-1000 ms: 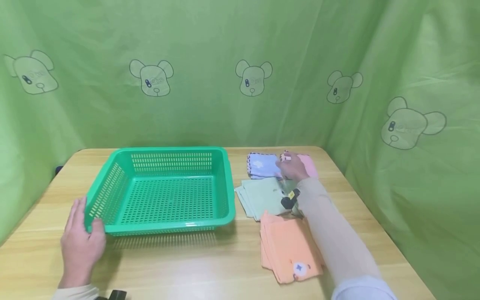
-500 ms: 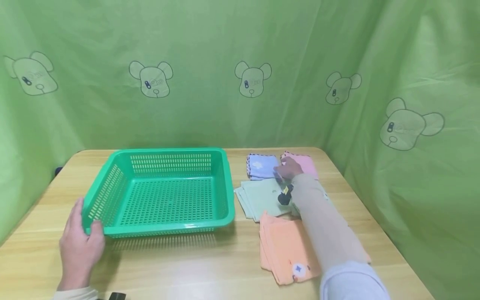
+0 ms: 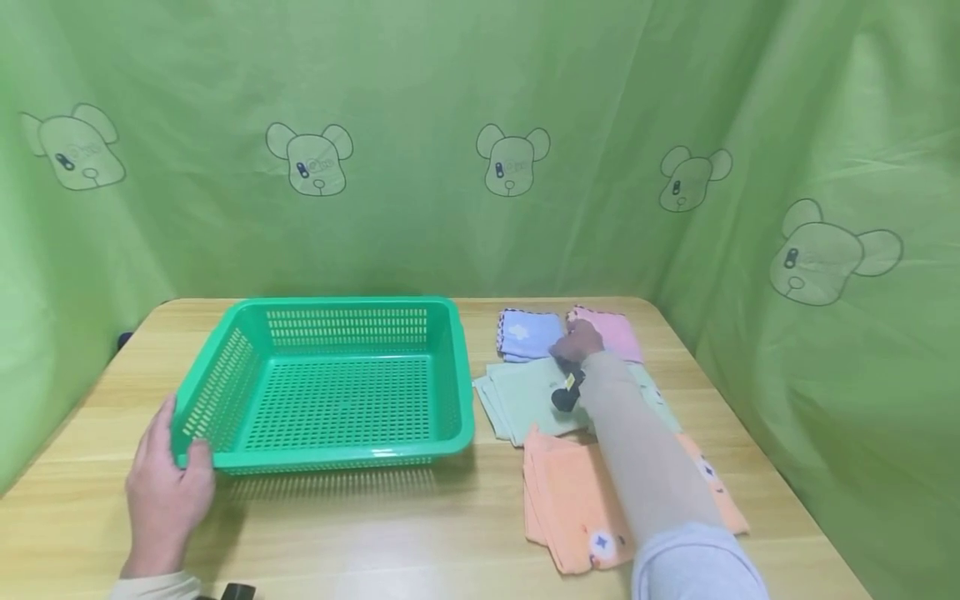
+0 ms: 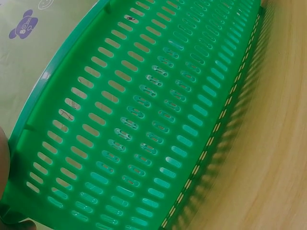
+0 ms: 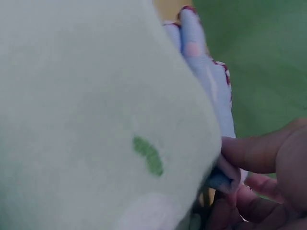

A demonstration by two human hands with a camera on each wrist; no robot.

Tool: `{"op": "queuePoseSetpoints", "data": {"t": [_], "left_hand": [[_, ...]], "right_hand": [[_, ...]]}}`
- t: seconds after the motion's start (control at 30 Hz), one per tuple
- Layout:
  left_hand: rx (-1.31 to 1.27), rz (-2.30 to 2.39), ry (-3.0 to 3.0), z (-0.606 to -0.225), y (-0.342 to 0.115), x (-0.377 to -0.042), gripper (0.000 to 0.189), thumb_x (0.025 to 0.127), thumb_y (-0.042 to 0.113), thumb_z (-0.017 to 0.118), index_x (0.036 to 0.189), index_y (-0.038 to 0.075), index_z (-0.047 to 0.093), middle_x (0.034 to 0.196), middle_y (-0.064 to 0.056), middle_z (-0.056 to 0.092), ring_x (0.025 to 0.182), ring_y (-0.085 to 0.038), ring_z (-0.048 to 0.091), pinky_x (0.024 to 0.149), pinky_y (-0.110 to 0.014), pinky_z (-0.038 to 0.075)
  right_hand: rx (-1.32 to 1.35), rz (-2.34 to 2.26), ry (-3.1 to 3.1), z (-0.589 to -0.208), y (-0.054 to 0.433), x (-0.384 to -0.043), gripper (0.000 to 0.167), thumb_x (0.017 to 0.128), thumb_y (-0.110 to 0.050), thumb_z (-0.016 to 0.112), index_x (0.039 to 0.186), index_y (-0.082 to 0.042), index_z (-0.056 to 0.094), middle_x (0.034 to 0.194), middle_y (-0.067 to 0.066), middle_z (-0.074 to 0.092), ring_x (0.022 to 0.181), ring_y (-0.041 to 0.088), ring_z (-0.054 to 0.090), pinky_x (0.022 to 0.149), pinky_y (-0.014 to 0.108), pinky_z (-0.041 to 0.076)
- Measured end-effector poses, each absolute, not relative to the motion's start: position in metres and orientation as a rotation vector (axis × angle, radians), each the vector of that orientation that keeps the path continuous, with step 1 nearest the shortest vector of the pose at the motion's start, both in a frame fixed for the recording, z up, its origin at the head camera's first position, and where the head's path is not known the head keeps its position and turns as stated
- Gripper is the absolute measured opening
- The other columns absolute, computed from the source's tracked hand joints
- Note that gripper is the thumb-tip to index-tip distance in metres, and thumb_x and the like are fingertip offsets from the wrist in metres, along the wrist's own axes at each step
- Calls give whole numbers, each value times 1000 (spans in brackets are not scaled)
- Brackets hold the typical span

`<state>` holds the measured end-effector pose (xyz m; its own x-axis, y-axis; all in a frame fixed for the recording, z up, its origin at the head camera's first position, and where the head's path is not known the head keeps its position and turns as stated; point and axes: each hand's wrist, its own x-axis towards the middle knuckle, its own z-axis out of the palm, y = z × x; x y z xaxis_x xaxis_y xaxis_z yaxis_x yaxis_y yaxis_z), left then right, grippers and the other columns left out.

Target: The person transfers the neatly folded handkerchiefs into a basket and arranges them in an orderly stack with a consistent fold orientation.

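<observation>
My left hand (image 3: 167, 492) grips the near left corner of a green plastic basket (image 3: 330, 458), thumb on the rim and fingers along the outside. The left wrist view shows the basket's slotted side (image 4: 115, 86) close up. My right hand (image 3: 579, 340) is at the far edge of a folded pale green towel (image 3: 525, 396), beside the blue folded towel (image 3: 531, 335) and the pink one (image 3: 618, 335). In the right wrist view, thumb and fingers pinch the edge of the pale green towel (image 5: 110, 86), which bears a green stitched mark.
Two orange folded towels, a left one (image 3: 566, 500) and a right one (image 3: 723, 500), lie nearer me, partly under my right sleeve. Another pale green towel (image 3: 651, 392) shows beyond the forearm. Green curtains (image 3: 405, 225) printed with bear heads surround the wooden table (image 3: 360, 533).
My right hand has drawn back slightly from the pink towel to the green towel's far edge, its fingers now curled. The forearm has shifted left, uncovering the right orange towel. My left hand stays on the basket.
</observation>
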<state>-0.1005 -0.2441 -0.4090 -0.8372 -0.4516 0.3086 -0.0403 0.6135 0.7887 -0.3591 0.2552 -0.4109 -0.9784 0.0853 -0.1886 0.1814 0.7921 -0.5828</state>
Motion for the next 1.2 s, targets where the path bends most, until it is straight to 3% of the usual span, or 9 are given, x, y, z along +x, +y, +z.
{"op": "queuePoseSetpoints", "data": {"t": [0.13,0.3,0.43,0.57,0.67,1.07,1.2], "left_hand": [[385,-1134,-2350,-409,-243,-100,63,95,10,42,154,9,22,153,-26,27,137,-51,25,110,-67,16],[393,-1134,-2339,-409,-243,-101,63,95,10,42,154,7,22,152,-26,29,134,-52,29,109,-67,19],[387,-1128,-2338,-410,-242,-101,62,94,9,42,153,6,24,152,-26,29,135,-51,28,109,-67,19],[370,-1125,-2328,-412,-240,-101,60,94,9,43,152,6,27,151,-26,30,136,-50,27,110,-67,18],[375,-1127,-2326,-413,-239,-100,60,94,9,42,152,6,27,152,-26,29,137,-50,26,110,-66,17],[385,-1128,-2322,-411,-241,-101,61,94,9,43,153,6,25,152,-25,29,137,-49,26,111,-66,17],[393,-1137,-2324,-410,-241,-101,62,94,9,43,153,7,25,152,-25,30,136,-50,27,110,-67,18]], "right_hand": [[333,-1014,2766,-412,257,-362,56,88,-30,61,124,11,53,122,28,55,106,38,54,94,46,47],[405,-1115,2709,-411,257,-364,59,91,-36,61,125,12,53,121,26,55,108,37,53,97,45,46],[333,-1160,2686,-413,259,-365,41,92,-25,58,115,8,57,116,23,56,105,34,53,95,44,46],[290,-1255,2641,-414,263,-364,6,84,-8,54,85,-2,53,92,12,54,82,24,51,74,33,49],[256,-1289,2628,-413,264,-363,6,77,-1,53,77,-5,48,84,8,50,72,21,47,63,27,46],[262,-1581,2499,-399,255,-364,19,79,7,47,97,1,51,102,12,49,82,20,49,67,23,49],[297,-1708,2412,-393,251,-362,36,80,7,46,116,7,49,116,15,49,88,21,49,67,21,49]]}}
